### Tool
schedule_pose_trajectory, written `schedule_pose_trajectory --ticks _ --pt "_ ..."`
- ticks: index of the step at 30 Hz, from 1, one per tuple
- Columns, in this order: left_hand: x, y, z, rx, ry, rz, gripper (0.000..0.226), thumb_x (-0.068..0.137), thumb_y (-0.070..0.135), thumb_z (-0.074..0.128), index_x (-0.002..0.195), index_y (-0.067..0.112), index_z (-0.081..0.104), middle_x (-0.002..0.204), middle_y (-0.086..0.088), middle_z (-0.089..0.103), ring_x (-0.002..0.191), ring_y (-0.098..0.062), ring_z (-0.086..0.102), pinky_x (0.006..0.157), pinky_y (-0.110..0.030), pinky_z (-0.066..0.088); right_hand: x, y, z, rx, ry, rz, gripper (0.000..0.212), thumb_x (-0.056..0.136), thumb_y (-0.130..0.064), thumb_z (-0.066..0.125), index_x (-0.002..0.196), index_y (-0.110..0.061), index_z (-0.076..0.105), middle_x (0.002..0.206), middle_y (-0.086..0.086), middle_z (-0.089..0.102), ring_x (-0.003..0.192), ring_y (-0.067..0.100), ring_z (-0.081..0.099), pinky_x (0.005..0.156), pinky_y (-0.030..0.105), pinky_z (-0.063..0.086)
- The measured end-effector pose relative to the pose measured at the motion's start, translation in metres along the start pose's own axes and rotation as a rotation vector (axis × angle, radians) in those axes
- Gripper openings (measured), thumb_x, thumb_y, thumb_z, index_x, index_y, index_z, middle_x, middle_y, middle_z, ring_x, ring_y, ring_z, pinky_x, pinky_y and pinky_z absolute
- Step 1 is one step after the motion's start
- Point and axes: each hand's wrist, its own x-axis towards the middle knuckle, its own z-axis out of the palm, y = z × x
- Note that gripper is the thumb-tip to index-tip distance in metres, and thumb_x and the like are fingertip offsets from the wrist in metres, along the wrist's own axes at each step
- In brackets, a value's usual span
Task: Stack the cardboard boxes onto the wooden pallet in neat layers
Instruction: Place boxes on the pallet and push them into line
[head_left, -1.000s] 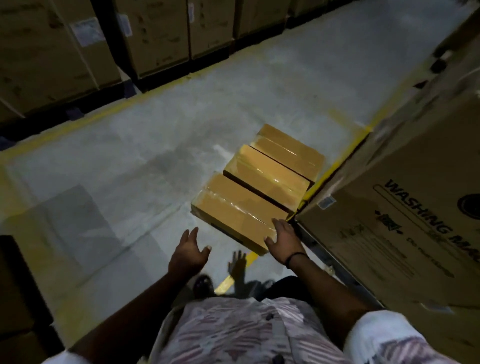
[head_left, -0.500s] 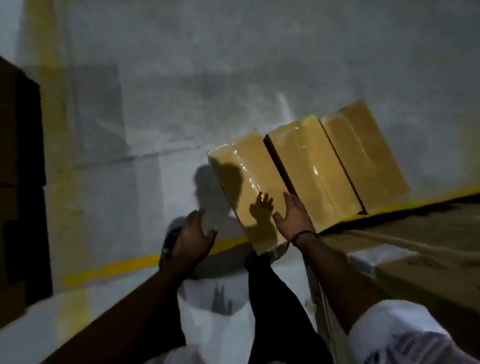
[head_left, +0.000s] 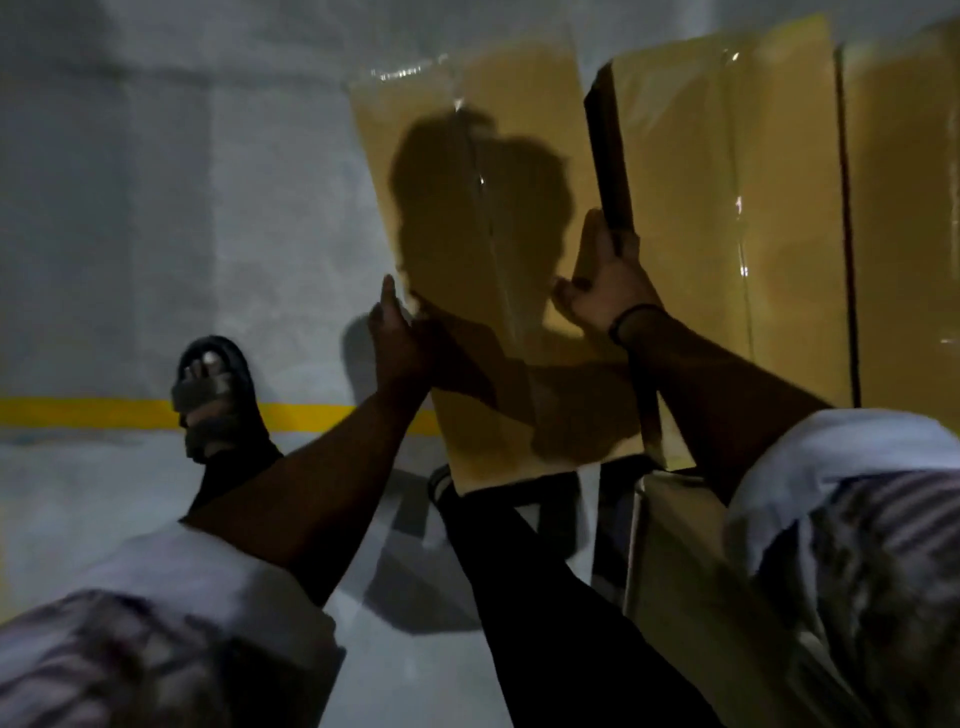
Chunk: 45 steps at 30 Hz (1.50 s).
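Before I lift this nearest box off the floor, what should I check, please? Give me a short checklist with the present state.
1. The left hand grips the left edge of the nearest box: ok.
2. The right hand grips its right edge, fingers in the gap beside the second box: ok.
3. Fingers reach under the box: cannot tell, hidden.
4. Nearest box apart from the second box: ok, a dark gap shows.
5. The sandalled foot is apart from the box: ok, it stands to the left on the yellow line.
6. Way to the pallet: cannot tell, no pallet in view.
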Motion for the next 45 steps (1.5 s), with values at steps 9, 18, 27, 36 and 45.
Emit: schedule_pose_trajectory --ticks 9,18,27,36,45 --pt "-0.035 0.033 -0.043 -0.096 0.045 0.133 0.070 0.094 0.000 0.054 0.158 0.005 0.024 0.142 -0.023 0.050 0.110 -0.017 0.055 0.086 -0.006 0.036 -0.053 -0.051 0.002 -0.084 0.093 -0.048 0.105 0.080 -0.072 0.060 0.159 -0.039 0.000 0.166 0.012 -0.018 0.142 0.052 0.022 0.113 0.060 0.031" --pt "-0.154 0.154 -0.318 0.315 0.104 0.361 0.070 0.083 0.064 0.065 0.146 0.048 0.038 0.159 -0.004 0.019 0.134 -0.038 0.034 0.102 -0.052 0.044 -0.256 -0.255 -0.109 -0.120 0.276 -0.073 0.093 0.082 -0.087 0.038 0.159 -0.038 0.018 0.167 0.003 -0.004 0.137 0.044 0.032 0.112 0.053 0.031" --pt "-0.227 0.196 -0.594 0.289 0.260 0.474 0.086 0.070 0.078 0.068 0.146 0.049 0.041 0.161 -0.002 0.019 0.142 -0.031 0.025 0.111 -0.052 0.040 -0.427 -0.477 -0.176 0.008 0.455 -0.180 0.088 0.080 -0.084 0.049 0.155 -0.043 0.028 0.167 -0.004 0.004 0.143 0.042 0.024 0.117 0.052 0.025" --pt "-0.286 0.168 -0.743 0.184 0.527 0.520 0.086 0.068 0.077 0.070 0.145 0.049 0.042 0.162 0.001 0.015 0.145 -0.029 0.020 0.111 -0.052 0.039 -0.519 -0.607 -0.168 0.029 0.764 -0.436 0.074 0.081 -0.083 0.046 0.143 -0.044 0.045 0.161 -0.006 0.020 0.129 0.032 0.039 0.108 0.048 0.039" --pt "-0.391 0.086 -0.824 0.143 0.784 0.379 0.085 0.065 0.080 0.069 0.141 0.056 0.040 0.162 0.010 0.010 0.149 -0.028 0.016 0.110 -0.058 0.041 -0.612 -0.668 -0.109 0.099 0.797 -0.721 0.067 0.081 -0.077 0.054 0.136 -0.039 0.056 0.155 -0.003 0.033 0.121 0.031 0.046 0.101 0.048 0.045"
